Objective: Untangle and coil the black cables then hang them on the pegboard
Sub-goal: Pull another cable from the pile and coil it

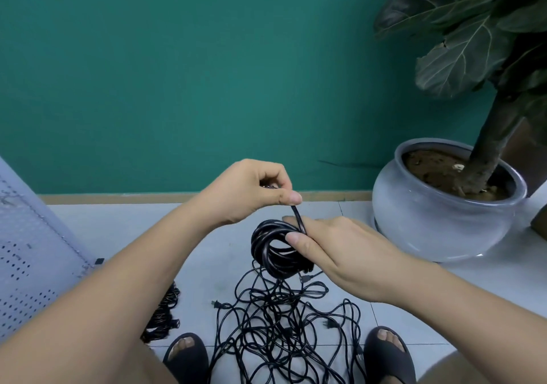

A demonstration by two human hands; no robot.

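Slippage threatened: right hand point(331, 247) gripped the coil point(270, 249), left hand point(251, 191) pinched its tail point(297, 216) above; a loosened pinch could drop loops into the tangle point(284, 324) below.

no readable text, labels, brands or numbers on anything in view

Both bare forearms reach forward and converge. The left hand point(251, 190) is raised with its fingers curled, thumb and forefinger pinching the cable end point(297, 213). Just below that pinch, the right hand point(334, 253) grips the coil point(272, 247), thumb pressed across its strands, wrist turned inward.
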